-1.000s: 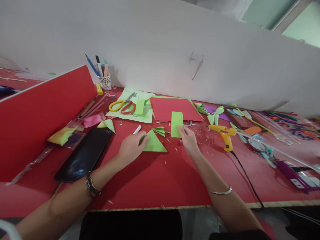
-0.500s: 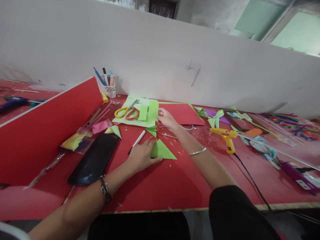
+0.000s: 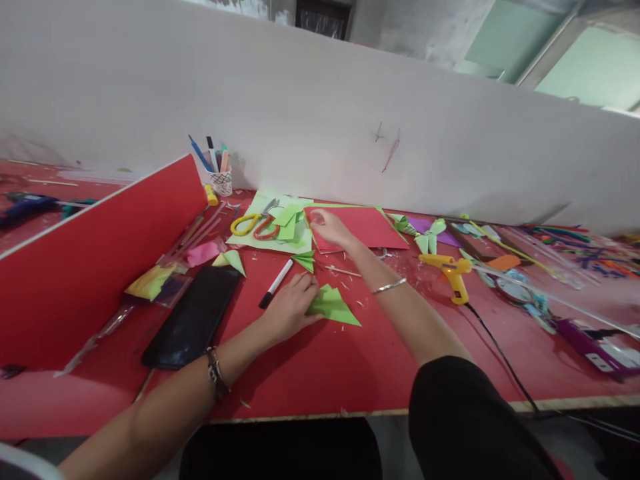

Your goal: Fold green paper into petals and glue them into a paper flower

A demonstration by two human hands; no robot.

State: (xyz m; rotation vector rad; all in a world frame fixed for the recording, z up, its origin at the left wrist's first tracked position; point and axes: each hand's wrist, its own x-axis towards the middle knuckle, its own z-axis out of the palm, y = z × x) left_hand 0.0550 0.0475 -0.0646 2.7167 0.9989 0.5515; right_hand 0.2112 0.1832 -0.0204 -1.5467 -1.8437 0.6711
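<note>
My left hand (image 3: 290,301) rests on the red tabletop, its fingers closed on the edge of a folded green paper (image 3: 334,307) whose point sticks out to the right. Over the left end of a red sheet (image 3: 375,228) is my right hand (image 3: 327,227), fingers loosely curved and seemingly holding nothing. Close to those fingers, loose green paper strips (image 3: 287,223) lie on a pale green sheet (image 3: 250,241), beside yellow-handled scissors (image 3: 245,225) and an orange-handled pair (image 3: 267,230). A small pleated green paper piece (image 3: 304,260) and a black-and-white marker (image 3: 276,283) lie just beyond my left hand.
A black phone (image 3: 193,317) lies left, by a slanted red board (image 3: 105,267). Behind stands a pen cup (image 3: 221,180). To the right are a yellow glue gun (image 3: 453,275) with a black cord, folded pale green paper (image 3: 431,237) and coloured pipe cleaners (image 3: 575,243).
My right hand has let go of a green strip, which now lies among the others, and moved slightly back. The folded green paper under my left hand has shifted slightly and looks more layered.
</note>
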